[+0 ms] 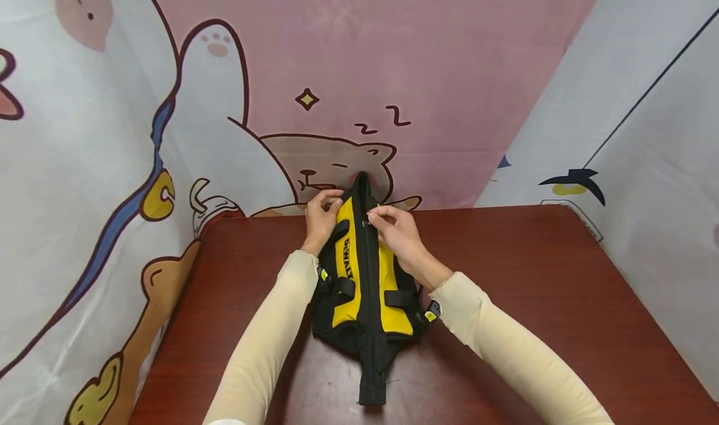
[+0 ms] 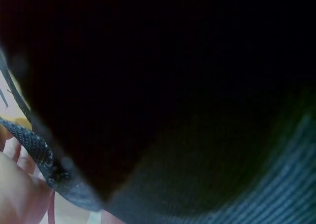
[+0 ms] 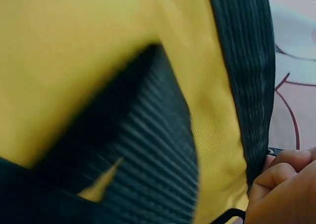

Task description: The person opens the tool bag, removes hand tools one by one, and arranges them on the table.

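Bag (image 1: 367, 269), black with yellow panels, lies lengthwise on the reddish-brown table (image 1: 517, 275), its narrow near tab (image 1: 372, 390) pointing toward the person. One black strip runs down the bag's middle, and dark handle straps (image 1: 401, 298) cross its yellow sides. At the bag's far end, on its left side, the left hand (image 1: 320, 219) holds the edge between thumb and bent fingers. Across from it, on the bag's right side near the far end, the right hand (image 1: 399, 231) pinches a small zipper pull (image 3: 274, 151) between thumb and forefinger. Cream sleeves (image 1: 505, 337) flank the bag on both sides. Beyond the bag hangs a printed cloth (image 1: 449, 100) with cartoon animals on pink and white. Dark material right beside the lens fills most of the left wrist view.
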The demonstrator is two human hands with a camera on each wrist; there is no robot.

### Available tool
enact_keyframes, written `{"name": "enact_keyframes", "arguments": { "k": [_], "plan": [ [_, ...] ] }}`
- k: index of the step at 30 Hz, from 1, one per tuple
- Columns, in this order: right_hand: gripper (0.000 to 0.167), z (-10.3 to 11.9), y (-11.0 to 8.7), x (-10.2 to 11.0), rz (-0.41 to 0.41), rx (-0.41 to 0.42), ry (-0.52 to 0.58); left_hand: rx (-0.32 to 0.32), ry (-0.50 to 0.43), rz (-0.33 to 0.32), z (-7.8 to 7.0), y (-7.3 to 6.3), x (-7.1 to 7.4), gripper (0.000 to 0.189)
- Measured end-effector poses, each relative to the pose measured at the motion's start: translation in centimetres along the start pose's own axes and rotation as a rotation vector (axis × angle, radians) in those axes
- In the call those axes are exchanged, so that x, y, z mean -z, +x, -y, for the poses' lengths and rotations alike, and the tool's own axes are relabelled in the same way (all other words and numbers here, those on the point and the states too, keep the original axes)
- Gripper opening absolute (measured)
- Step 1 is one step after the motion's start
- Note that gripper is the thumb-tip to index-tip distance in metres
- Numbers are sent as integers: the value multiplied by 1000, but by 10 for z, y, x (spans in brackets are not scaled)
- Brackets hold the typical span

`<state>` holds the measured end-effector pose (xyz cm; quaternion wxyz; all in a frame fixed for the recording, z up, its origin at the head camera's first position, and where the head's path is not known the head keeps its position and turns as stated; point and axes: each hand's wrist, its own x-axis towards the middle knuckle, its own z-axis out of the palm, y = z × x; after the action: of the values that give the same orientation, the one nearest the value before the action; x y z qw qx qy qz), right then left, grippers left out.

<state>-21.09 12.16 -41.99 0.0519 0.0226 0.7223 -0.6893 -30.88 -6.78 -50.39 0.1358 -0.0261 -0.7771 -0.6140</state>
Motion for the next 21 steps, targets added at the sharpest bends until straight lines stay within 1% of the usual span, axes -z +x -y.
{"name": "enact_keyframes", "arguments": {
  "k": [9,16,21],
  "plan": [
    [20,-12,-53,6,70,-50,60,7,-32,-6,4,1,0,19],
    [21,-18,-100,7,94,-122,134,5,-35,-4,3,1,0,19],
    [19,-21,-134,12,162,-169,179,12,-52,-1,2,2,0,20]
  ]
}}
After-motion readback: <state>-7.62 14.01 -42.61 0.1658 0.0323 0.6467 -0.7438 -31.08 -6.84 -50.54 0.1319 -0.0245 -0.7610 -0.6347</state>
